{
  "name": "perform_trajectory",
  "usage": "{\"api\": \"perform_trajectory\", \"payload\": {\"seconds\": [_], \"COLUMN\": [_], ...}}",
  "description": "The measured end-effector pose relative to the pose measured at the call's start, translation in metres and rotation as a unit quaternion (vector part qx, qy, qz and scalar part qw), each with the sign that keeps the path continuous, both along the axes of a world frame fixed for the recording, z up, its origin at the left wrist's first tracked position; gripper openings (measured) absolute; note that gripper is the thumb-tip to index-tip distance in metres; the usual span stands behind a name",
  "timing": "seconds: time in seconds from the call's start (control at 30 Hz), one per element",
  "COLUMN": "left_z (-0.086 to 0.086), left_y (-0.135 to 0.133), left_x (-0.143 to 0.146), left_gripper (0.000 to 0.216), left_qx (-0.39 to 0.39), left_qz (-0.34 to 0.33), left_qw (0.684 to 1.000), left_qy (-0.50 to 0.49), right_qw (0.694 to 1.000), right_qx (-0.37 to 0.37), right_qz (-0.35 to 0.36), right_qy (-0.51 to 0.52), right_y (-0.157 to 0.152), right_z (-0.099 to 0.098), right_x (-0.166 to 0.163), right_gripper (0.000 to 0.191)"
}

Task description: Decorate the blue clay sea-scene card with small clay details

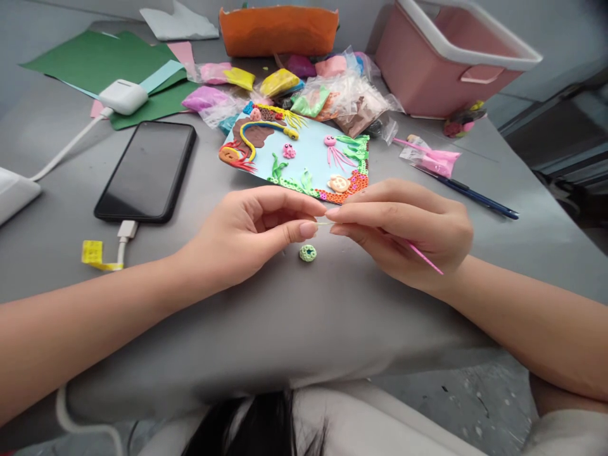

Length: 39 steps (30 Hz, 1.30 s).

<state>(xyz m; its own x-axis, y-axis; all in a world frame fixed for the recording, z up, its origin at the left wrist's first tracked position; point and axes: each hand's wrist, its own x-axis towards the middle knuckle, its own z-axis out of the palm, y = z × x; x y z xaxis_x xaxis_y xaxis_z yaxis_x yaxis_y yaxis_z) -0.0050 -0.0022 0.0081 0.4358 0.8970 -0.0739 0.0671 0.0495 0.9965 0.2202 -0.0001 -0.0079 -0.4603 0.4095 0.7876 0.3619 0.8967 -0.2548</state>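
Note:
My left hand is closed in a pinch, thumb and forefinger on one end of a very thin pale green strand, which looks like clay. The strand's other end is pinched by my right hand, level with the left. A thin pink stick also sits in my right hand and pokes out below its fingers. Just below the strand, a small round light green clay piece with a dark centre rests on the table. Beyond my fingers lies a light blue panel decorated with clay sea creatures and plants.
Bagged clay is heaped behind the panel. A pink bin and an orange box stand at the back. On the left are a plugged-in phone, a white charger and green sheets; a dark pen lies right.

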Motion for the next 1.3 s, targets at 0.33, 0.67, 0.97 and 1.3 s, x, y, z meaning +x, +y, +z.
{"api": "perform_trajectory", "payload": {"seconds": [0.33,0.67,0.97,1.3], "left_z": [0.001,0.003,-0.001,0.003], "left_y": [0.002,0.001,0.001,-0.003], "left_x": [-0.001,-0.001,-0.004,-0.003], "left_gripper": [0.034,0.03,0.037,0.025], "left_qx": [0.017,-0.009,-0.037,-0.008], "left_qz": [0.01,0.012,0.03,0.054], "left_qw": [1.0,1.0,0.996,0.998], "left_qy": [0.006,0.017,-0.076,-0.006], "right_qw": [0.999,0.996,0.986,0.974], "right_qx": [-0.004,-0.042,-0.066,-0.079], "right_qz": [0.013,0.038,0.076,0.113], "right_qy": [-0.029,-0.071,-0.134,-0.183], "right_y": [0.004,0.002,0.003,0.006], "right_z": [0.005,0.007,0.003,0.006], "right_x": [0.005,0.006,0.007,0.01], "right_gripper": [0.008,0.009,0.014,0.005]}}
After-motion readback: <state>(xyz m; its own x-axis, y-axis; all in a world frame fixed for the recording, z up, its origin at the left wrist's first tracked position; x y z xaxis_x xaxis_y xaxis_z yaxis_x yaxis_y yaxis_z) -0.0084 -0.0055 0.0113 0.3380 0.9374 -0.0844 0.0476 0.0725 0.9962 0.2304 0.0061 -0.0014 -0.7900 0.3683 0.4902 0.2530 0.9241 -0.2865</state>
